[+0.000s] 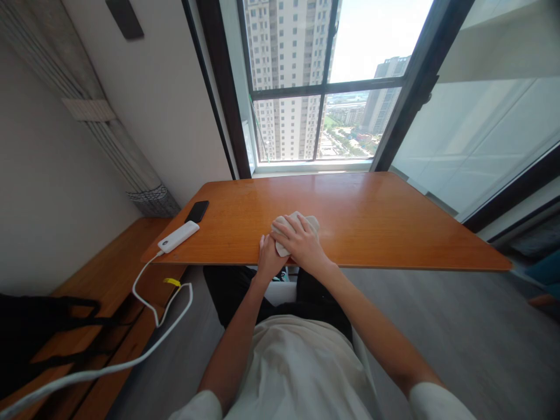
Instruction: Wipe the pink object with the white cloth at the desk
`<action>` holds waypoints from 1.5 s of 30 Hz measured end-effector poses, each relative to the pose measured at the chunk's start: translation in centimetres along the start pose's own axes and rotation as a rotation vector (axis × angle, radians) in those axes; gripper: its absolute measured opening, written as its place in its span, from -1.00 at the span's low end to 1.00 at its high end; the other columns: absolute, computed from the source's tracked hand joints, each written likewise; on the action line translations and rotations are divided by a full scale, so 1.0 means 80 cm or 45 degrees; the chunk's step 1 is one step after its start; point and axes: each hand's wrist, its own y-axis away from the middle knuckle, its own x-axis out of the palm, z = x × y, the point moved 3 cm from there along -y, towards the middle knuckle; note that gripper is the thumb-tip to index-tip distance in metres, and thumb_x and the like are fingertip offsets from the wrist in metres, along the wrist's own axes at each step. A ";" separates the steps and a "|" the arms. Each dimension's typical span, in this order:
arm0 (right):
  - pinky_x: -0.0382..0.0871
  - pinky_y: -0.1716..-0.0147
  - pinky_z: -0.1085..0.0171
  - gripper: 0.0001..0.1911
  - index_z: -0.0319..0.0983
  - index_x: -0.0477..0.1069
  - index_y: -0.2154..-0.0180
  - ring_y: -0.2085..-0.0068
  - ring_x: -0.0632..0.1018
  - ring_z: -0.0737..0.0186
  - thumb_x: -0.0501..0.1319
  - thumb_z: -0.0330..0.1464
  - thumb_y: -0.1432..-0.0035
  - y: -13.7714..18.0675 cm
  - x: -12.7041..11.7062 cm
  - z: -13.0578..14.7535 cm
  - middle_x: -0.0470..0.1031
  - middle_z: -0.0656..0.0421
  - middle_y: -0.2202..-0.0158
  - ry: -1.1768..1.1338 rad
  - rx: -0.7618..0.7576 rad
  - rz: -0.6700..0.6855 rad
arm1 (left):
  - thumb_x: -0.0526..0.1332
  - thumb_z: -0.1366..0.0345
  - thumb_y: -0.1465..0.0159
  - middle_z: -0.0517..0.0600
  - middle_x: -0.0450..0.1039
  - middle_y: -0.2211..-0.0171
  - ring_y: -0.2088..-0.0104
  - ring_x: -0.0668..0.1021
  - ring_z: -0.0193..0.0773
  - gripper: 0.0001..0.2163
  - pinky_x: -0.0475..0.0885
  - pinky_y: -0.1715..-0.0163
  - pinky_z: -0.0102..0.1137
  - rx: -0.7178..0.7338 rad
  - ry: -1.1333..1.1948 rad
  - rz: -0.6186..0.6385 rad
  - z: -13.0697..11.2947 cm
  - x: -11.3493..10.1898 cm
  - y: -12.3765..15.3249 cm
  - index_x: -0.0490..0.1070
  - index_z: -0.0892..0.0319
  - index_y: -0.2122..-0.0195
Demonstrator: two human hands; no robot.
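A crumpled off-white cloth [282,249] is at the table's near edge, partly covered by both hands. My right hand [304,244] lies across its top, with the fingers curved over it and the cloth showing beyond the fingertips and beneath the palm. Close against its left side, my left hand [271,258] is closed on the cloth's near-left part, and its fingers are partly hidden. The two hands touch or nearly touch. Under them is the brown wooden table [371,221], with a glossy top.
On the table's left end lie a black phone [197,211] and a white power bank [178,237]. A white cable [126,366] runs from the power bank past a yellow tie [172,282]. A wooden bench [94,265] with a black bag [39,332] stands left; a window [324,87] is behind.
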 end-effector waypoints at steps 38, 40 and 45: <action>0.18 -0.55 -0.18 -0.25 -0.03 0.52 -0.36 -0.54 0.37 -0.16 0.23 -0.56 -0.17 0.015 -0.005 -0.012 0.46 0.10 -0.50 -0.380 0.259 -0.138 | 0.36 0.24 -0.39 0.17 0.61 -0.14 -0.12 0.67 0.04 -0.55 0.57 -0.10 -0.12 -0.145 0.197 0.109 -0.008 -0.001 0.004 0.29 0.11 -0.25; 0.21 -0.56 -0.16 -0.27 -0.03 0.51 -0.37 -0.53 0.40 -0.13 0.22 -0.54 -0.22 0.017 -0.004 -0.018 0.45 0.09 -0.51 -0.460 0.272 -0.176 | 0.36 0.24 -0.40 0.13 0.61 -0.10 -0.09 0.67 0.02 -0.60 0.55 -0.07 -0.16 -0.154 0.180 0.111 -0.010 -0.002 0.004 0.31 0.10 -0.19; 0.24 -0.57 -0.10 -0.19 -0.03 0.48 -0.41 -0.55 0.40 -0.01 0.18 -0.58 -0.17 0.025 0.003 -0.034 0.43 0.09 -0.52 -0.730 0.371 -0.277 | 0.36 0.24 -0.41 0.14 0.60 -0.16 -0.15 0.66 0.02 -0.58 0.52 -0.10 -0.19 -0.168 0.157 0.110 -0.015 -0.006 0.005 0.29 0.08 -0.23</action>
